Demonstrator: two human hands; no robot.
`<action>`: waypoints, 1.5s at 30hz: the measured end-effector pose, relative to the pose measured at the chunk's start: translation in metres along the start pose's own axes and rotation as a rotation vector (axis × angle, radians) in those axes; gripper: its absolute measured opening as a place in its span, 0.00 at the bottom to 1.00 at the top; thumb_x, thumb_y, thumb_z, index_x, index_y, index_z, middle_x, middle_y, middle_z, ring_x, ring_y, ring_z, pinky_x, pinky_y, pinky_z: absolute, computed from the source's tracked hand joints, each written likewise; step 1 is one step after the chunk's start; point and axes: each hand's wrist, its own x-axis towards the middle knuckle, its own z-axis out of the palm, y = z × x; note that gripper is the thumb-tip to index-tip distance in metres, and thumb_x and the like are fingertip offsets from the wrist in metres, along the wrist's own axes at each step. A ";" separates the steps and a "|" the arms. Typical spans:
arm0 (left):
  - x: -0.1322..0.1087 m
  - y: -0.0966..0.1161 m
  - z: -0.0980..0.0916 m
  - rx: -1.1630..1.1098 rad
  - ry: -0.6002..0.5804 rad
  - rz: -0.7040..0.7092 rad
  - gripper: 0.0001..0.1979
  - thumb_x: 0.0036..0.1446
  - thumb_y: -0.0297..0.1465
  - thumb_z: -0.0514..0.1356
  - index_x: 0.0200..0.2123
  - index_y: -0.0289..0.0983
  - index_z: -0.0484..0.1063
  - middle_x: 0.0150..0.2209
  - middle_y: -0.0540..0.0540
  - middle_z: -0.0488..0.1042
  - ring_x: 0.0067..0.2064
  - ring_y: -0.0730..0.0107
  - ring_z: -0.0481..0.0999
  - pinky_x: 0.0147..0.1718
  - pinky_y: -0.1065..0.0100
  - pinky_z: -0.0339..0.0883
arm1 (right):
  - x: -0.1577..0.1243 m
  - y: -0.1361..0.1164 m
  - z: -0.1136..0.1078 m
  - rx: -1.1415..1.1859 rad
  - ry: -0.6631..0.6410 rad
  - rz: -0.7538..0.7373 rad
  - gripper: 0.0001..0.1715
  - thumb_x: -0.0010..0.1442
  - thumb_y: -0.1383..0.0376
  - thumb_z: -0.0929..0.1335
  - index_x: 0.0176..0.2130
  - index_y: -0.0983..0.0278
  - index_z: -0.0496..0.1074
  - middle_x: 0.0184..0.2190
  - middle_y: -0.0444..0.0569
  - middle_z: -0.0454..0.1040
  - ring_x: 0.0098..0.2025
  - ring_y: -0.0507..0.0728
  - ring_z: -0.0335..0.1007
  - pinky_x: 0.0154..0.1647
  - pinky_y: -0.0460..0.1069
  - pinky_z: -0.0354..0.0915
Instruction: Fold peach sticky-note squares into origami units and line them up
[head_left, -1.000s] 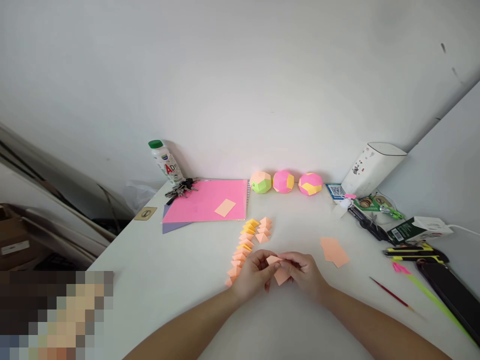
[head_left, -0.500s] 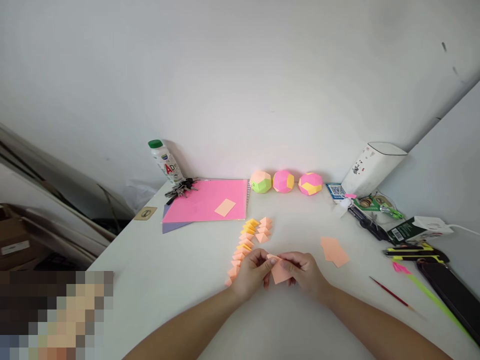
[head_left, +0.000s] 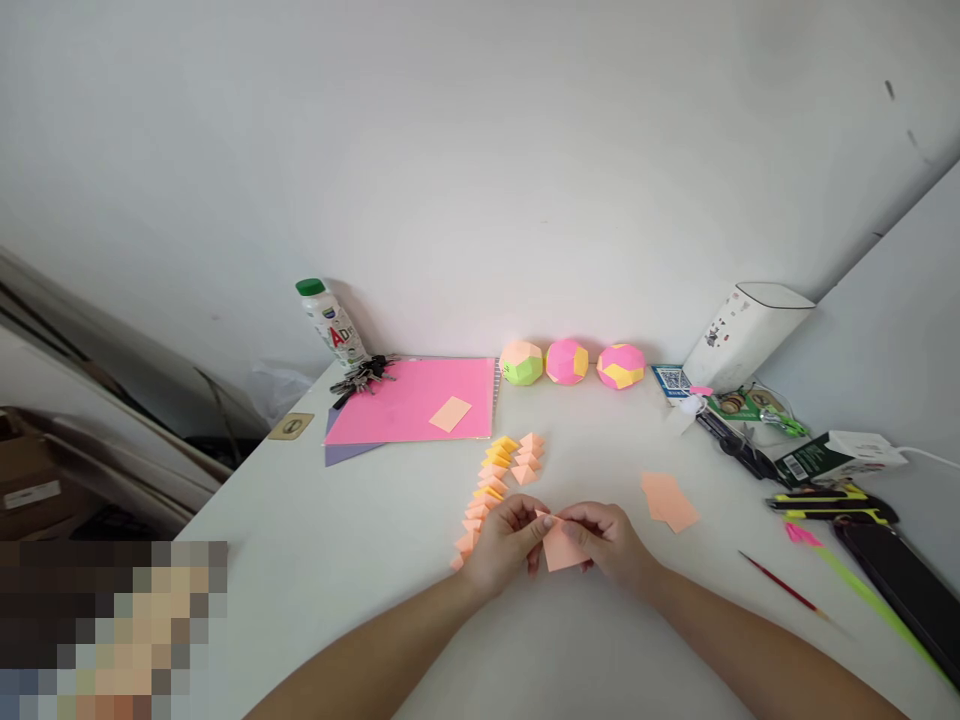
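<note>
A peach sheet of paper (head_left: 564,550) is held between both hands above the table. My left hand (head_left: 506,545) pinches its upper left edge, thumb on top. On the other side, my right hand (head_left: 611,545) grips the upper right part, its thumb lying across the paper. The fingers behind the sheet are partly hidden. Just beyond my left hand runs a row of folded paper pieces (head_left: 491,478), yellow and peach, with a shorter peach row (head_left: 528,458) beside it. Loose peach sheets (head_left: 669,502) lie right of my right hand.
At the back stand three paper balls (head_left: 566,362). A pink notebook (head_left: 405,400) carries keys (head_left: 364,375) and a peach sheet, near a bottle (head_left: 330,322). To the right lie a thin brush (head_left: 784,582), a utility knife (head_left: 832,504), a black phone-like object (head_left: 900,570) and a white box (head_left: 746,335).
The peach paper has turned slightly in my fingers, and more of its lower right part shows. Both hands stay almost in the same place.
</note>
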 end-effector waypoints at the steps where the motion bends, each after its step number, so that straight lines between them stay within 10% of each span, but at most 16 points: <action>1: 0.000 0.000 0.000 0.018 -0.013 -0.001 0.20 0.46 0.45 0.65 0.28 0.36 0.64 0.13 0.59 0.61 0.12 0.80 0.59 0.11 0.75 0.58 | 0.000 0.000 0.000 -0.004 -0.002 -0.002 0.20 0.58 0.53 0.66 0.35 0.67 0.76 0.23 0.45 0.69 0.22 0.50 0.62 0.18 0.44 0.63; 45: 0.001 -0.002 -0.005 -0.134 0.009 0.024 0.14 0.52 0.40 0.60 0.27 0.39 0.60 0.12 0.61 0.58 0.12 0.81 0.53 0.12 0.75 0.53 | 0.000 0.002 -0.001 0.003 0.016 0.055 0.18 0.56 0.53 0.68 0.33 0.66 0.74 0.21 0.43 0.65 0.21 0.50 0.59 0.18 0.44 0.59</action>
